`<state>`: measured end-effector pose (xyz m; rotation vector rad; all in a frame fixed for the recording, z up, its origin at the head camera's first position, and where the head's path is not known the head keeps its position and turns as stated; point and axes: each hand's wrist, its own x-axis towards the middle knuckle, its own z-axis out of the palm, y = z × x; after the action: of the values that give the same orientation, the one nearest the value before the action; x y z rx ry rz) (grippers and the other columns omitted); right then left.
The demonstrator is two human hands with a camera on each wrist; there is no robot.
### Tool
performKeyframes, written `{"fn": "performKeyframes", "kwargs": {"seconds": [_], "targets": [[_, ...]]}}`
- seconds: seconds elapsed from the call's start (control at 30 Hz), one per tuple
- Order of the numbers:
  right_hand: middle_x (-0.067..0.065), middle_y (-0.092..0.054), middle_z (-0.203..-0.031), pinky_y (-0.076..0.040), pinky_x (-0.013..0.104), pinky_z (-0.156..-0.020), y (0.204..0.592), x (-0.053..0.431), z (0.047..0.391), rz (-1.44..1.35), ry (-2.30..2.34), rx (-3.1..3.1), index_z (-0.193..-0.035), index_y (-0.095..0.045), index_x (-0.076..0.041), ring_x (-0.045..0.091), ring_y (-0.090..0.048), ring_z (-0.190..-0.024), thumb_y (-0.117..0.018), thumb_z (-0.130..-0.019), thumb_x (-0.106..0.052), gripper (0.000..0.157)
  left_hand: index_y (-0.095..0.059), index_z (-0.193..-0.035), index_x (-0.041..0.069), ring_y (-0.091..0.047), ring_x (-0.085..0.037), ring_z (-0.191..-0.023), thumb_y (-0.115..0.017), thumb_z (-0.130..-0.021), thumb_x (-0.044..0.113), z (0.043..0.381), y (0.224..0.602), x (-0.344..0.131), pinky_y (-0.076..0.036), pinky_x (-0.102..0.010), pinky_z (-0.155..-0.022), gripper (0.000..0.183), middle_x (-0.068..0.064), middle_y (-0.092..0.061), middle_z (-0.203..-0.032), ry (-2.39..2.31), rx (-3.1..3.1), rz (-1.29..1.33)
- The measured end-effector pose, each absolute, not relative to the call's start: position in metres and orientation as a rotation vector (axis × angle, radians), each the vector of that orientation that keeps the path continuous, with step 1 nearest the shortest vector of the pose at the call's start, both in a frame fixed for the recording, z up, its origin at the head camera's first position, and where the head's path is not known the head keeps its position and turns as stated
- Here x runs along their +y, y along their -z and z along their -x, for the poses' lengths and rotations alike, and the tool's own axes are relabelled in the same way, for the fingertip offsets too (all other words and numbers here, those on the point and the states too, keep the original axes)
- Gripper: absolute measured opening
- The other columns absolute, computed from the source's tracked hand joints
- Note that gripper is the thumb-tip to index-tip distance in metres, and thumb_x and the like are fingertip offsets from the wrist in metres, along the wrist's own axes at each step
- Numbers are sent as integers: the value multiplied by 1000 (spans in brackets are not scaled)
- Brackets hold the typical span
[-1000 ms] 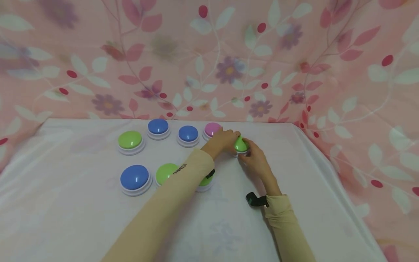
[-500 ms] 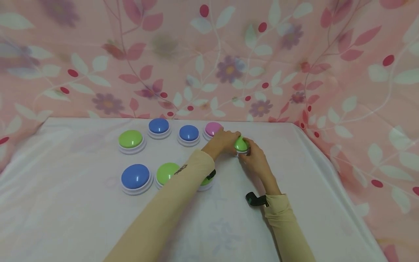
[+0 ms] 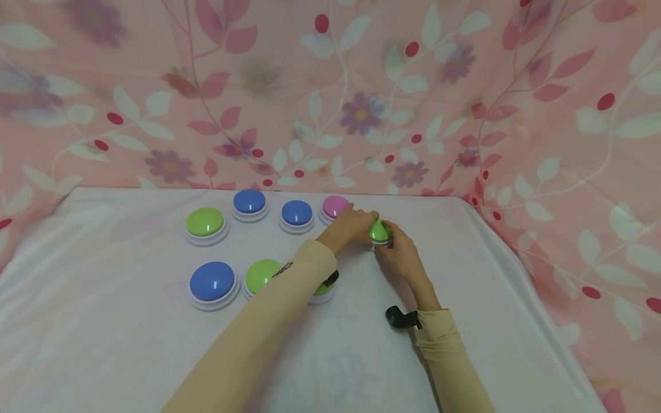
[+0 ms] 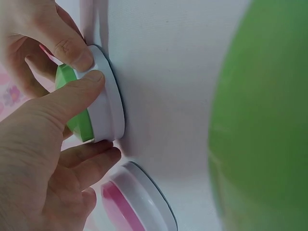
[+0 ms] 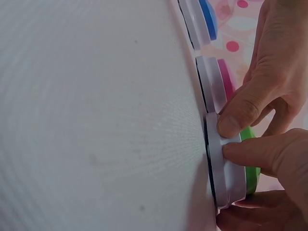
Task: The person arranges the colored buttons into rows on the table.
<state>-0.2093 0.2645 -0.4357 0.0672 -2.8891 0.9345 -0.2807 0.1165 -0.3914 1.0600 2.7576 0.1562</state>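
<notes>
A green push button with a domed top and white base sits on the white cloth, held between both hands. From its left, my left hand grips the white base; the left wrist view shows the thumb on the base's side and other fingers round its edge. On the opposite side my right hand holds the same base, its thumb beside the left thumb in the right wrist view. The button's base appears flat on the cloth. Just left of it stands a pink push button, partly covered by the left hand.
Two blue buttons and a green button stand at the back left. Nearer are another blue button and two green buttons, partly hidden by the left sleeve. A floral pink curtain hangs behind the table.
Both hands keep their hold on the green push button in the same place. The head view has shifted very slightly.
</notes>
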Motion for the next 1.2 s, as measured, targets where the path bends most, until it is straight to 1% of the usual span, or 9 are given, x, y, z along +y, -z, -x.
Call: {"fn": "performKeyframes", "kwargs": {"seconds": [0.13,0.23,0.33,0.47,0.7,0.83,0.97,1.07,1.2], "targets": [[22,-62,-118,-49,47,-86,434,262,210,-84,-895,-2895,-146,-42,0,31,-60,-95,-71,-89,-11,64,-47,-142,10,-57,-26,-124,-78,-83,34,281,392,113,-17,-47,-122,71,-8,-65,-128,-172,2756,-1066],[22,-63,-116,-49,48,-85,432,261,210,-103,-858,-2894,-146,-42,0,32,-60,-93,-71,-90,-13,64,-46,-143,9,-57,-26,-125,-77,-84,36,281,392,111,-18,-47,-122,72,-9,-64,-129,-194,2758,-1083],[23,-60,-127,-47,52,-95,429,260,209,-120,-853,-2880,-145,-43,0,38,-60,-109,-72,-89,-15,65,-45,-144,8,-56,-27,-126,-76,-85,39,282,392,108,-18,-47,-121,74,-10,-62,-131,-218,2761,-1100],[24,-49,-144,-38,56,-108,425,258,207,-149,-861,-2865,-146,-43,-1,43,-47,-131,-72,-89,-17,66,-45,-144,8,-56,-25,-126,-75,-85,40,282,391,102,-18,-47,-121,73,-10,-63,-131,-229,2783,-1121],[23,-48,-146,-39,57,-107,414,254,201,-196,-861,-2822,-145,-43,0,42,-46,-133,-72,-90,-18,65,-46,-144,9,-55,-24,-126,-76,-86,39,276,380,93,-19,-48,-121,72,-9,-62,-131,-225,2815,-1180],[23,-49,-145,-40,58,-106,404,254,194,-228,-861,-2791,-145,-44,0,41,-46,-133,-73,-90,-18,64,-45,-144,8,-54,-24,-127,-74,-87,42,271,372,89,-21,-47,-121,73,-9,-61,-133,-241,2829,-1233],[22,-51,-144,-42,58,-104,393,255,186,-266,-853,-2780,-144,-46,0,40,-48,-132,-75,-89,-19,64,-44,-147,8,-51,-23,-131,-71,-88,48,264,370,83,-21,-44,-121,76,-10,-59,-136,-305,2847,-1248],[22,-53,-142,-43,58,-103,386,255,181,-304,-843,-2765,-142,-48,0,40,-50,-130,-77,-87,-17,64,-43,-148,9,-52,-23,-129,-69,-89,49,256,369,77,-30,-40,-118,76,-10,-58,-136,-382,2872,-1243],[23,-55,-139,-45,57,-101,378,253,176,-350,-823,-2752,-141,-50,1,40,-52,-127,-78,-85,-15,64,-43,-148,9,-55,-24,-123,-69,-90,47,244,368,69,-43,-37,-107,74,-11,-59,-135,-458,2913,-1227]]}}
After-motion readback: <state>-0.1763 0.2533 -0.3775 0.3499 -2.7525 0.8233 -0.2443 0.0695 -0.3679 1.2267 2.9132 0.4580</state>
